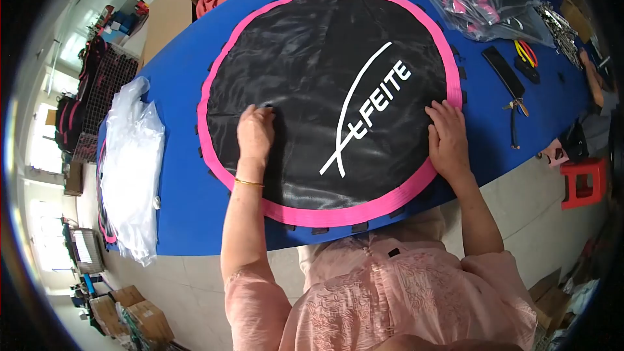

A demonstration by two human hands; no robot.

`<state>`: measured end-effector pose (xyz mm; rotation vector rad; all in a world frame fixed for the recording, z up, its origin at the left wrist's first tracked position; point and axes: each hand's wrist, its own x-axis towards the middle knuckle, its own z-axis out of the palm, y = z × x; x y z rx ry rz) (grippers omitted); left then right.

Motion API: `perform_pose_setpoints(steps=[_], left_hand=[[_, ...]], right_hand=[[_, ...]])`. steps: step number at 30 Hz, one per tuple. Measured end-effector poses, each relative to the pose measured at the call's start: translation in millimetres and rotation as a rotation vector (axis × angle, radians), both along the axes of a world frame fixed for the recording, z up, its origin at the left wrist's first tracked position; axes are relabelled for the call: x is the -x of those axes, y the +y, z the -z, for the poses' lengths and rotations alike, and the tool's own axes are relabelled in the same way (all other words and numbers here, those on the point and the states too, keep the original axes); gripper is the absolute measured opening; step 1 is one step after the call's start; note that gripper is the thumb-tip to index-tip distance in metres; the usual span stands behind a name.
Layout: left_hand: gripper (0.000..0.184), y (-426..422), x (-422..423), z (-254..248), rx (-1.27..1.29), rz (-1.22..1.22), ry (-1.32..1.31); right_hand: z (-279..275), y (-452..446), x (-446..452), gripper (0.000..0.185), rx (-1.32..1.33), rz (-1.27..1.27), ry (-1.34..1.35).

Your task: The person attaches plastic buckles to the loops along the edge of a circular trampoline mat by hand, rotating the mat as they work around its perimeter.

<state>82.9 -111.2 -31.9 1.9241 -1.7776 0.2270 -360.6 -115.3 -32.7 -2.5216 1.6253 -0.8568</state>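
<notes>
A round black trampoline mat (305, 71) with a wide pink border (351, 213) and white "FEITE" lettering lies flat on the blue table. Short dark tabs stick out around its rim. My left hand (255, 131) is over the left part of the black fabric, fingers curled together at the surface; whatever may be between the fingertips is hidden. On the right side, my right hand (448, 136) rests with its fingers stretched across the pink border and onto the black fabric.
Clear plastic bags (133, 169) cover part of the blue table's (188, 221) left end. Another bag (478, 0) with pink and black parts sits at the back right, near a dark phone-like slab (502, 70), pliers (515, 107) and metal hooks (559, 34). A red stool (584, 183) stands at right.
</notes>
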Motion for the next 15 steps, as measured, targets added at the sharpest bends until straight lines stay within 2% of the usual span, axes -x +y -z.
perform_pose_setpoints(steps=[8, 15], left_hand=[[0.012, 15.7, 63.7, -8.4, -0.015, 0.218, 0.095], [0.014, 20.4, 75.0, -11.3, -0.037, 0.225, 0.132]], right_hand=[[1.0, -2.0, 0.1, 0.036, -0.006, 0.018, 0.03], [0.6, 0.6, -2.3, 0.036, -0.016, 0.045, 0.033]])
